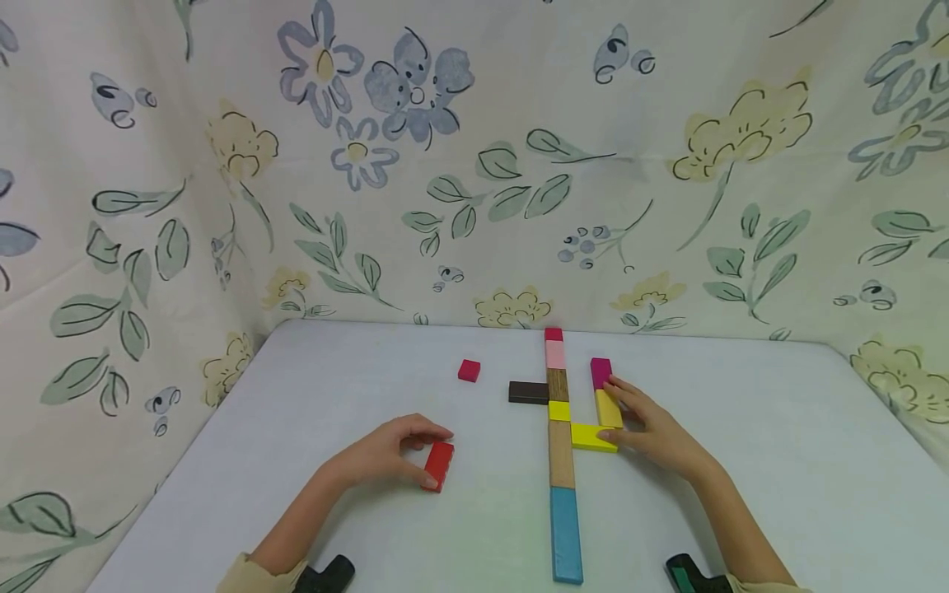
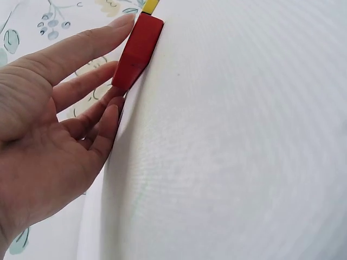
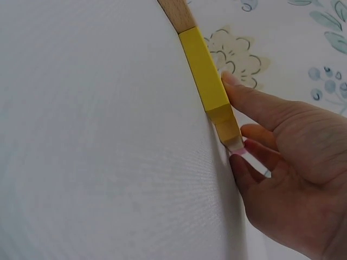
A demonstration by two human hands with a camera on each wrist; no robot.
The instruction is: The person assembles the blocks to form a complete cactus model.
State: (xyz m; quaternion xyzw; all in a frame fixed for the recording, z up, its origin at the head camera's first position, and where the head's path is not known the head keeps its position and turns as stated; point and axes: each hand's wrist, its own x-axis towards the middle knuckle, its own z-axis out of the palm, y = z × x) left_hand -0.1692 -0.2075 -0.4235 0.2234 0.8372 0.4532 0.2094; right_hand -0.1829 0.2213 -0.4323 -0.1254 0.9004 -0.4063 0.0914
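Note:
My left hand point(image 1: 381, 453) holds a red block point(image 1: 439, 466) by its two ends, thumb at the near end and fingers at the far end. To the right, my right hand point(image 1: 656, 432) spans a golden-yellow block point(image 1: 608, 408), its fingers by the far end, where a magenta block point(image 1: 600, 373) adjoins. The right thumb lies at the outer end of a bright yellow block point(image 1: 589, 436), which juts out sideways from a long row of blocks. In the right wrist view the thumb is beside this yellow block point(image 3: 206, 70).
The row runs away from me: blue block point(image 1: 567, 535), tan block point(image 1: 561, 455), small yellow block point(image 1: 559, 411), brown block point(image 1: 558, 385), pink block point(image 1: 554, 354) and a red one. A black block point(image 1: 528, 393) juts left. A small red cube point(image 1: 469, 371) lies apart on the white table point(image 1: 356, 362).

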